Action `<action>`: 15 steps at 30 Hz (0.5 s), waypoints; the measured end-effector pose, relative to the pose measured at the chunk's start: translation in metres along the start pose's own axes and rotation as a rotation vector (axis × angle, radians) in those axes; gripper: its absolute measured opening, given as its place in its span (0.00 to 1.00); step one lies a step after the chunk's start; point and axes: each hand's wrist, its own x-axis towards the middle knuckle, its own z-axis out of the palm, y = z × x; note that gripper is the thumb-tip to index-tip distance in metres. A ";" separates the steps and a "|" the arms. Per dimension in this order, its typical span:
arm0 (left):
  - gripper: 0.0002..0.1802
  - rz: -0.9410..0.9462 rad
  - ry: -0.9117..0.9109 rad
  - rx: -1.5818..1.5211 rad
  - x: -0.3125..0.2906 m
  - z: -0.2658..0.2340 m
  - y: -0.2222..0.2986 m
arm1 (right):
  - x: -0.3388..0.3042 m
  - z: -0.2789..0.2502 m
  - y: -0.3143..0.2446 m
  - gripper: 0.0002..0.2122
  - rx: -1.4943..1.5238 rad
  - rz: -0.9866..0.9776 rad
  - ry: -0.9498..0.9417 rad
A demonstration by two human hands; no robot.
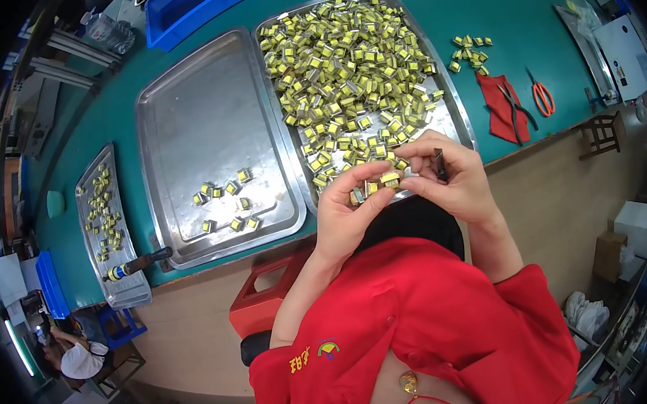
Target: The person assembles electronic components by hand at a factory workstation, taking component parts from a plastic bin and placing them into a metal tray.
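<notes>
Several small transformers with yellow tape and metal cores lie in my left hand (348,209), whose fingers are curled round them over the near edge of the full metal tray (449,108). One yellow transformer (390,179) shows at its fingertips, close to my right thumb. My right hand (455,180) is closed around a short, dark, narrow tool (440,164), its exact kind unclear. Both hands are close together in front of my red shirt. Behind them, a heap of transformers (350,63) fills most of the tray.
Left of it, another metal tray (195,121) holds several transformers near its front. A smaller tray (121,256) carries more, with a dark-handled tool (138,264) across it. At right lie loose transformers (470,54), pliers (513,103) on red cloth and orange-handled scissors (542,97). A blue bin (195,14) stands behind.
</notes>
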 end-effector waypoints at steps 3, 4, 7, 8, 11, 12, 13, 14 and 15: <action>0.14 0.123 0.003 0.110 0.002 0.000 -0.006 | -0.002 0.003 0.006 0.12 0.016 -0.018 0.011; 0.14 0.146 -0.014 0.133 0.002 -0.001 -0.005 | -0.002 0.004 0.008 0.12 0.045 -0.066 0.017; 0.14 0.187 -0.042 0.177 0.003 -0.001 -0.003 | -0.004 0.003 0.010 0.10 0.036 -0.062 0.015; 0.14 0.210 -0.050 0.188 0.003 0.000 -0.002 | -0.005 0.003 0.011 0.10 0.035 -0.061 0.015; 0.14 0.236 -0.068 0.185 0.004 0.000 -0.002 | -0.005 0.003 0.011 0.09 0.060 -0.043 0.024; 0.14 0.238 -0.079 0.172 0.004 0.000 -0.002 | -0.005 0.003 0.011 0.09 0.046 -0.054 0.022; 0.14 0.239 -0.078 0.173 0.004 0.000 -0.002 | -0.005 0.003 0.011 0.09 0.031 -0.066 0.019; 0.14 0.253 -0.082 0.171 0.004 0.000 -0.003 | -0.005 0.004 0.011 0.09 0.032 -0.067 0.018; 0.14 0.267 -0.087 0.169 0.004 0.000 -0.003 | -0.006 0.004 0.011 0.08 0.043 -0.053 0.020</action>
